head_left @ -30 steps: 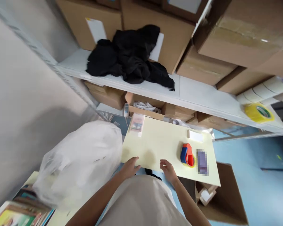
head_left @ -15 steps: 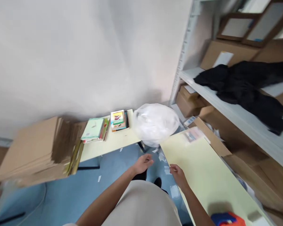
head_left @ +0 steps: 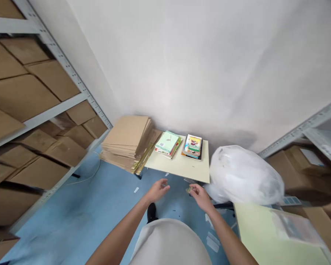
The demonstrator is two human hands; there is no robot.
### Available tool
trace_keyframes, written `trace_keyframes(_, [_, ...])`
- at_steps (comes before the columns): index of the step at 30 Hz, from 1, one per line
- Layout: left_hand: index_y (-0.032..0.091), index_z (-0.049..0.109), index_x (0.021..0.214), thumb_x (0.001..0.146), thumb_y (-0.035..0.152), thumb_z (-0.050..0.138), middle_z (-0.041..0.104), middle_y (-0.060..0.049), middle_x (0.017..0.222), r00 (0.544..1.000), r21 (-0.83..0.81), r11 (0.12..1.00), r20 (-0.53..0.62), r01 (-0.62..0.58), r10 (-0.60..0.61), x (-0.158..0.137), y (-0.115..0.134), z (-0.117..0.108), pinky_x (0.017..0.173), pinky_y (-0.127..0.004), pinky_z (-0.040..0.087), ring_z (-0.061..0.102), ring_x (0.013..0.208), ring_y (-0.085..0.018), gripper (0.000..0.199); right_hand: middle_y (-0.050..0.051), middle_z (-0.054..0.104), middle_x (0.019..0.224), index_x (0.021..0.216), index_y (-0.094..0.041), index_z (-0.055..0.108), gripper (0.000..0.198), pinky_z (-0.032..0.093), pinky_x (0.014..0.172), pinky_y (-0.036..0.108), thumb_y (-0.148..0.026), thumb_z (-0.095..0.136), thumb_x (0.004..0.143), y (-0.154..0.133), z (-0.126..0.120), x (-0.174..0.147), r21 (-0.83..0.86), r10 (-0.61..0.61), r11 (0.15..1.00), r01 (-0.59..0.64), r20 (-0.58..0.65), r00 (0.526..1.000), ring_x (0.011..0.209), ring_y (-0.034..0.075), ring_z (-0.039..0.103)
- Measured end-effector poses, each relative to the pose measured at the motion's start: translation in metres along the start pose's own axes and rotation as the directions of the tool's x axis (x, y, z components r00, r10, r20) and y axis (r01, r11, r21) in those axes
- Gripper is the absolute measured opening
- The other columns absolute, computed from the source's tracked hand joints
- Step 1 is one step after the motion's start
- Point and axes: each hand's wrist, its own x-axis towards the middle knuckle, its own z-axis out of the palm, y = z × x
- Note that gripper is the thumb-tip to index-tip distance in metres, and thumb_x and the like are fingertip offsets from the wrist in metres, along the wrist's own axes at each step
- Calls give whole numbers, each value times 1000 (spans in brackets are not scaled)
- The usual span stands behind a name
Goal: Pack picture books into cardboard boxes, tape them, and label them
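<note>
My left hand (head_left: 156, 191) hovers over the floor in front of the table, thumb and fingers apart, holding nothing. To its right, my right hand (head_left: 200, 197) has its fingers curled together. A small greenish-yellow bit shows at those fingertips, too small to name. Ahead of both hands is a pale yellow table (head_left: 171, 167). On it lie a stack of books with a light green cover on top (head_left: 167, 142) and a smaller stack with a colourful picture cover (head_left: 193, 144). Neither hand touches the books.
Flat cardboard sheets (head_left: 127, 134) are piled at the table's left. A large white plastic bag (head_left: 245, 175) bulges at its right, beside a second yellow table (head_left: 267, 235). Shelves hold cardboard boxes (head_left: 57, 151) on the left. Paper scraps (head_left: 213, 243) litter the blue floor (head_left: 79, 221).
My view has swung left, bringing the left shelves in and moving the second table to the lower right. Both hands have turned along, and my right hand is now away from that table's edge.
</note>
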Motion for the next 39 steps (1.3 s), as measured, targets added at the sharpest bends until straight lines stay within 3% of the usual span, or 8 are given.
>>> trace_keyframes(4, [13,60,111,74,42,59,64,-15,115,978,-27,1000,-209,5,-10,19,-32,-92,87,-37,50,63,99,-26,46,3,67,74,96,-19,65,24,49,70,34,-28,52,78,-69,78,67,-142,-148,976,167,134,980,68,18,61])
trace_keyframes(9, [13,58,115,81,40,51,62,-15,119,880,165,985,-458,-53,124,39,-54,-207,95,-42,45,58,111,-26,44,11,63,115,108,-17,64,31,40,98,40,-24,57,78,-158,169,147,-380,-388,802,462,257,885,110,24,56])
trace_keyframes(11, [12,53,123,83,40,49,53,-17,131,848,351,935,-477,-57,231,47,-58,-241,103,-45,38,47,124,-28,49,14,56,128,117,-14,59,38,35,104,40,-25,57,80,-186,201,177,-470,-404,714,519,330,853,121,24,49])
trace_keyframes(14, [10,41,135,85,40,46,36,-19,144,859,547,837,-435,12,272,62,-63,-273,108,-49,29,28,136,-31,59,17,46,137,124,-9,54,44,31,107,38,-25,55,83,-215,241,215,-556,-388,602,573,424,819,130,25,39])
trace_keyframes(20, [15,34,140,86,34,44,29,-14,149,884,676,715,-428,176,187,90,-79,-286,108,-57,23,20,139,-32,58,21,31,147,135,-6,41,59,24,109,42,-34,53,85,-234,294,261,-646,-320,477,596,504,802,138,28,24])
trace_keyframes(27, [20,46,130,79,18,47,44,-14,140,837,578,797,-514,176,188,95,-85,-287,103,-55,30,36,132,-30,50,21,27,148,140,-10,33,67,22,106,49,-47,46,87,-239,310,280,-712,-280,288,641,577,767,136,32,23])
trace_keyframes(33, [15,52,111,76,22,55,59,-14,108,620,286,951,-769,121,152,106,-85,-284,93,-46,44,55,106,-27,36,35,43,131,136,-1,38,52,43,82,47,-29,38,91,-246,317,280,-674,-253,73,735,700,667,119,37,46])
trace_keyframes(39, [16,40,118,75,29,64,56,-14,108,485,-286,957,-832,44,-270,115,-88,-283,70,-36,53,62,75,-17,52,39,54,114,132,7,40,49,47,71,47,-6,31,86,-255,322,277,-609,-221,-40,792,778,588,106,37,57])
